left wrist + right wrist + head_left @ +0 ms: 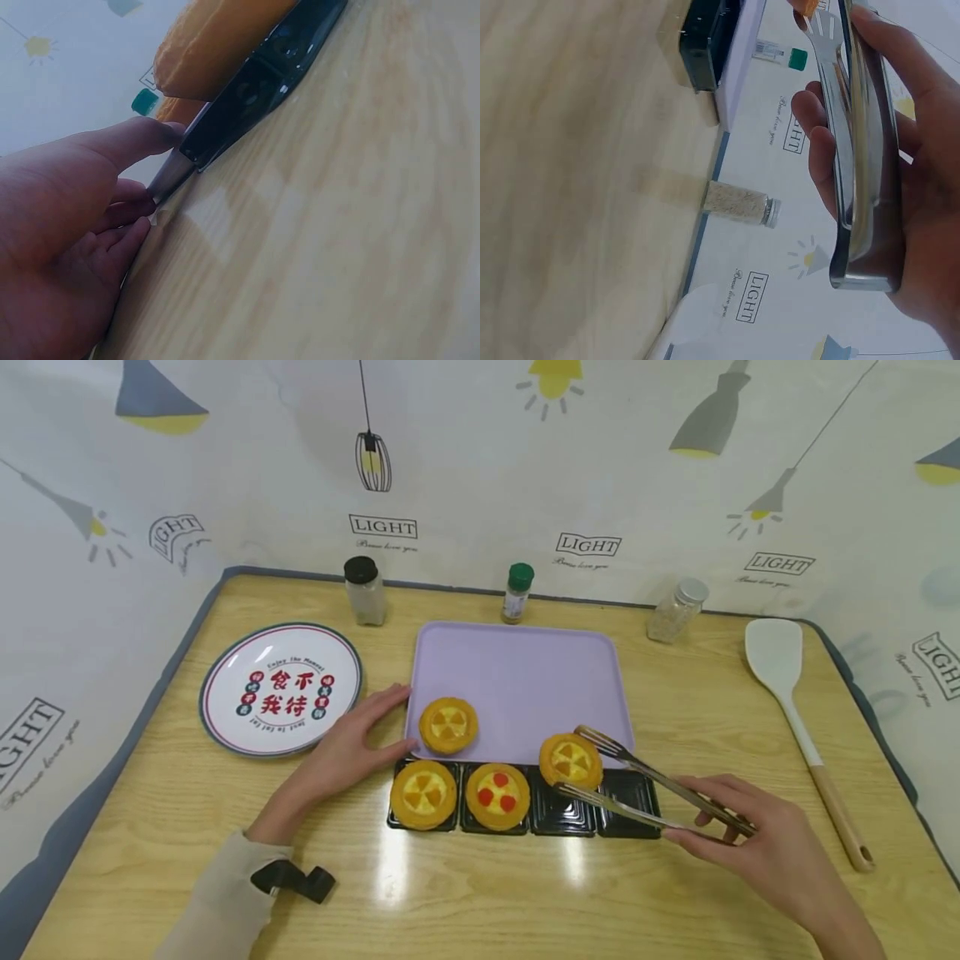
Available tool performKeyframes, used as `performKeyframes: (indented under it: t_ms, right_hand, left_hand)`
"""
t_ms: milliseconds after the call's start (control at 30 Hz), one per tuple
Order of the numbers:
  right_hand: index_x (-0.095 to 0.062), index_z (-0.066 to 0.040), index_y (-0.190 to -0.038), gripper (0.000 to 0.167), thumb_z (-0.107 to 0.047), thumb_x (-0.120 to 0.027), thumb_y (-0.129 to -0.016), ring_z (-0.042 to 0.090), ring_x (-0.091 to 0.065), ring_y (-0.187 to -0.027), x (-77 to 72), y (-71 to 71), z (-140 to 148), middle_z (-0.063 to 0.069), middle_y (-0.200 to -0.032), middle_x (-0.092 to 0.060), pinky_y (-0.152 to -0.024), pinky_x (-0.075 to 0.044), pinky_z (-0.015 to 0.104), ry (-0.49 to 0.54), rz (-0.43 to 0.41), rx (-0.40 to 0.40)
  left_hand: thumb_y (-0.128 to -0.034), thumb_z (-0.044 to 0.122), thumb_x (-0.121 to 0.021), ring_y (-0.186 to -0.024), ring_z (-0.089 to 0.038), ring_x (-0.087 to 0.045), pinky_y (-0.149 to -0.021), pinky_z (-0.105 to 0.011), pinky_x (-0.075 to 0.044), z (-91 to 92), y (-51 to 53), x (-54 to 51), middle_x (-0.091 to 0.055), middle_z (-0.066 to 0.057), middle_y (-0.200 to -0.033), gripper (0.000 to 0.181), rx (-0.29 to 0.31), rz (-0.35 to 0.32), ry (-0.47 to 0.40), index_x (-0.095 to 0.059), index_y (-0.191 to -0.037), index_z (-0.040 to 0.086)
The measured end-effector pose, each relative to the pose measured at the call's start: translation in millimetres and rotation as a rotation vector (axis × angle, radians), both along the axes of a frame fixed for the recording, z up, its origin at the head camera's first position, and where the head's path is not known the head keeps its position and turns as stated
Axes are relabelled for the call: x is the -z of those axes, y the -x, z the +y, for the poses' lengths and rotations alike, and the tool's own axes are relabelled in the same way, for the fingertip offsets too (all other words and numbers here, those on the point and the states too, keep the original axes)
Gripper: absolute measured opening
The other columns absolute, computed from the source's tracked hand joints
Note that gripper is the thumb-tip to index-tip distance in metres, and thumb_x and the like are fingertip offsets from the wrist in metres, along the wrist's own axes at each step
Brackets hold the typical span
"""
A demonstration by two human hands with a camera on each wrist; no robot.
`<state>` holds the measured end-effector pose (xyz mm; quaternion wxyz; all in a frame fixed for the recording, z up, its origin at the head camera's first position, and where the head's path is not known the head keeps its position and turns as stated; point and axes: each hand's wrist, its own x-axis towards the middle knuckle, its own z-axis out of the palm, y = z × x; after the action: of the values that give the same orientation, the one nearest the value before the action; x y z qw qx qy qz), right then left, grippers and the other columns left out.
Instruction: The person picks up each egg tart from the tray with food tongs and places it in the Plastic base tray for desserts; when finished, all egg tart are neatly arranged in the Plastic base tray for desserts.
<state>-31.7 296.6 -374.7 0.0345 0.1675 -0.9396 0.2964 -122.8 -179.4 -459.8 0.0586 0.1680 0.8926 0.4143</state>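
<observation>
My right hand [757, 839] grips metal tongs [660, 781], whose tips hold an egg tart [571, 761] with orange wedge pieces. That tart is over the front edge of the lilac tray [525, 681] and the third compartment of a black plastic container [628, 802]. My left hand [348, 747] touches the tray's left edge, with thumb and fingers spread along it. On the tray's front left lies another wedge-topped tart [448, 726]. The container's first compartment holds a wedge-topped tart [423, 794], its second a tart with red pieces [497, 797].
A round plate with red lettering [281, 647] lies at left. Along the back stand a black-capped jar [365, 593], a green-capped bottle [517, 593] and a silver-capped jar [677, 612]. At right lies a white spatula with a wooden handle [806, 735].
</observation>
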Motion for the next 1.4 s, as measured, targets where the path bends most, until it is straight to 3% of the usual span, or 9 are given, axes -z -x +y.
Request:
performKeyframes:
  t_ms: [267, 667, 1000, 1200, 1400]
  right_hand:
    - [-0.067, -0.028, -0.123, 0.056, -0.027, -0.088, -0.072, 0.005, -0.059, -0.071, 12.1, -10.0, 4, -0.010, -0.098, -0.064, -0.051, -0.047, 0.015, -0.029, -0.007, -0.040]
    - [-0.068, -0.033, -0.119, 0.051, -0.037, -0.087, -0.072, 0.004, -0.057, -0.069, 18.0, -17.5, -1, -0.016, -0.091, -0.063, -0.051, -0.045, 0.018, -0.062, -0.008, -0.008]
    - [-0.068, -0.034, -0.119, 0.050, -0.039, -0.086, -0.073, 0.004, -0.058, -0.071, 17.9, -16.6, -1, -0.016, -0.098, -0.063, -0.049, -0.050, 0.017, -0.070, -0.014, 0.002]
    - [-0.067, -0.032, -0.122, 0.056, -0.046, -0.086, -0.071, 0.004, -0.058, -0.070, 14.7, -17.9, -2, -0.015, -0.091, -0.062, -0.051, -0.050, 0.020, -0.101, -0.046, 0.051]
    - [-0.063, -0.033, -0.126, 0.060, -0.039, -0.087, -0.072, 0.008, -0.060, -0.071, 3.2, -19.3, 0, -0.010, -0.091, -0.064, -0.051, -0.050, 0.023, -0.017, -0.117, 0.072]
  left_hand:
    - [-0.0886, 0.047, -0.070, -0.144, -0.028, -0.025, -0.115, -0.055, -0.020, 0.8, 3.1, -0.9, -0.030, -0.006, -0.157, 0.075, -0.003, 0.023, 0.007, -0.038, -0.152, 0.023]
    - [-0.0888, 0.047, -0.070, -0.143, -0.026, -0.026, -0.115, -0.054, -0.022, 0.5, -0.4, 2.4, -0.031, -0.005, -0.157, 0.074, -0.004, 0.045, 0.007, -0.039, -0.151, 0.023]
    - [-0.0891, 0.045, -0.070, -0.143, -0.028, -0.026, -0.115, -0.055, -0.021, 0.4, 1.5, 0.7, -0.031, -0.006, -0.157, 0.073, 0.001, 0.039, -0.019, -0.039, -0.151, 0.022]
    - [-0.0893, 0.046, -0.070, -0.143, -0.026, -0.026, -0.115, -0.053, -0.021, 0.1, 1.0, 1.1, -0.031, -0.005, -0.157, 0.073, -0.002, 0.038, -0.012, -0.039, -0.151, 0.022]
    - [-0.0892, 0.046, -0.070, -0.143, -0.027, -0.026, -0.115, -0.055, -0.021, 0.6, 1.6, 1.0, -0.031, -0.006, -0.157, 0.074, 0.001, 0.037, -0.011, -0.039, -0.151, 0.021]
